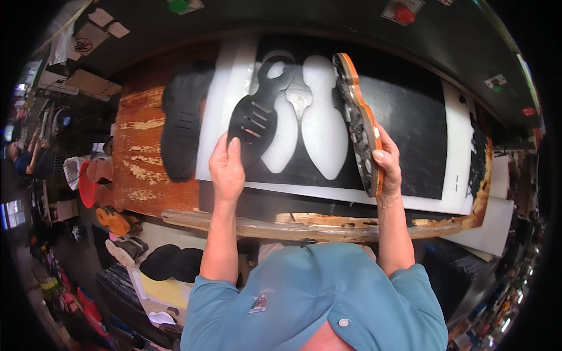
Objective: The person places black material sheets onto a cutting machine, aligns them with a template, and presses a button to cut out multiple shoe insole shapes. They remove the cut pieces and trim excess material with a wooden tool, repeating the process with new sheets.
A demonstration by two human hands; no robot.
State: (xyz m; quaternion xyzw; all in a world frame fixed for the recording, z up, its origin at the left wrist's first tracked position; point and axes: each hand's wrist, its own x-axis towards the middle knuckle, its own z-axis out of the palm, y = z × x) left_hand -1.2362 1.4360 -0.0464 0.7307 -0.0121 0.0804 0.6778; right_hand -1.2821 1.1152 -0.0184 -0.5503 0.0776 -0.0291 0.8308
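My left hand (227, 169) pinches a sole-shaped black piece (253, 123) between thumb and fingers. The piece has several slots across its wide part and an opening in its narrow end. In my right hand (389, 164) is a sole-shaped cutting die (365, 126), stood on its side with its orange edge to the right and its dark inner side to the left. Under both hands lies a black sheet (404, 123). Two sole-shaped holes in it show white beneath, one of them the right-hand hole (322, 126); the held piece partly covers the other.
The sheet lies on a white board (456, 152) over a worn brown worktop (137, 152). Stacked black sole pieces (182, 123) sit at the left. A battered wooden edge (316, 231) runs along the front. Beyond is a dark machine panel with a red button (404, 14).
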